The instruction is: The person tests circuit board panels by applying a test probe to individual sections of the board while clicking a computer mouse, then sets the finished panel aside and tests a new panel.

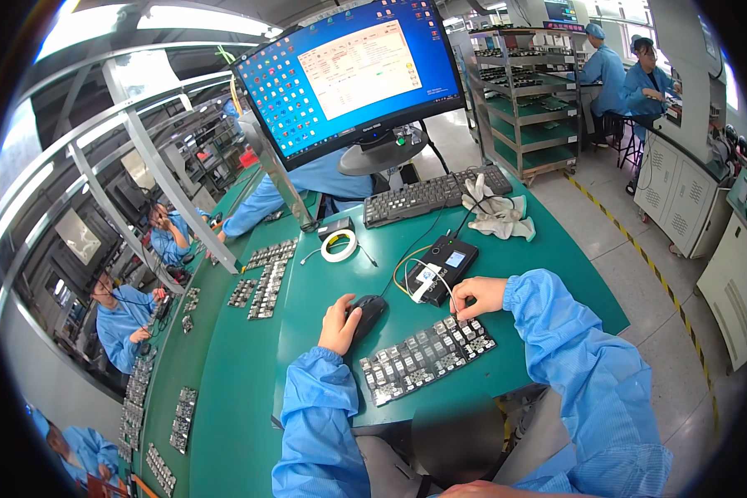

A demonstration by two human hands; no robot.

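My left hand (338,325) is closed around the left side of a black computer mouse (368,318) on the green table. My right hand (479,296) pinches the end of a thin white cable (441,280) above the far right end of a panel of small circuit boards (423,358). The boards lie side by side in a slanting block, with pale square parts on them. Beyond the panel sits a black box-shaped tester (456,256) with a small lit screen, where the cable starts. The cable's tip is hidden by my fingers.
A monitor (353,75) stands at the back, with a keyboard (436,195) and white gloves (498,209) before it. A roll of white tape (339,246) and more boards (267,278) lie to the left. Co-workers in blue sit along the left line; a board rack (523,100) stands behind.
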